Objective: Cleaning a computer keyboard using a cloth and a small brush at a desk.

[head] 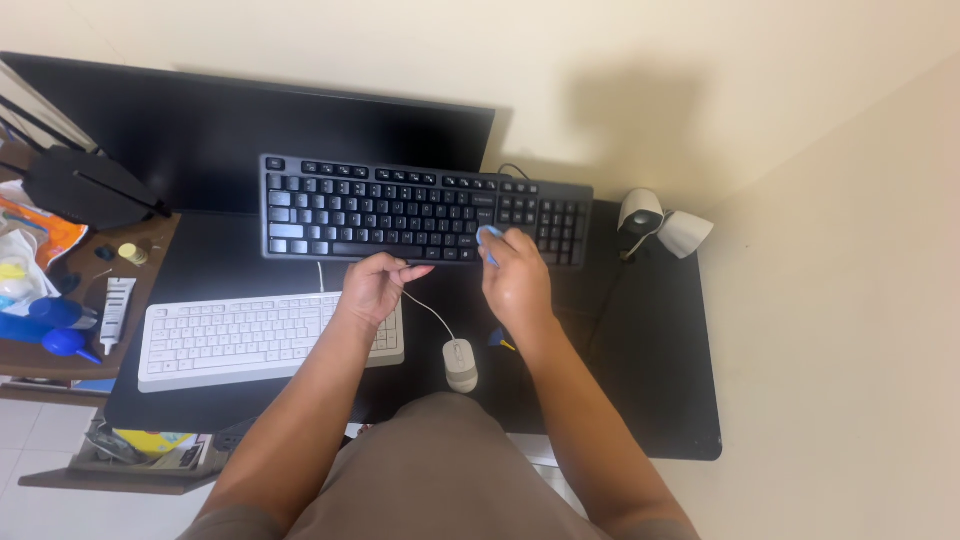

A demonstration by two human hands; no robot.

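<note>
Black plastic keyboard sits mid-frame, propped on black surface. Right hand pinches small blue cloth on its lower-right keys; left hand, loosely curled, steadies front edge. Wiping looks underway, extent unclear.

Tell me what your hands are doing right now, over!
Right hand fingers pinch a small blue cloth, pressed on the black keyboard. Left hand loosely curled at its front edge. White mouse and cable close below.
</note>
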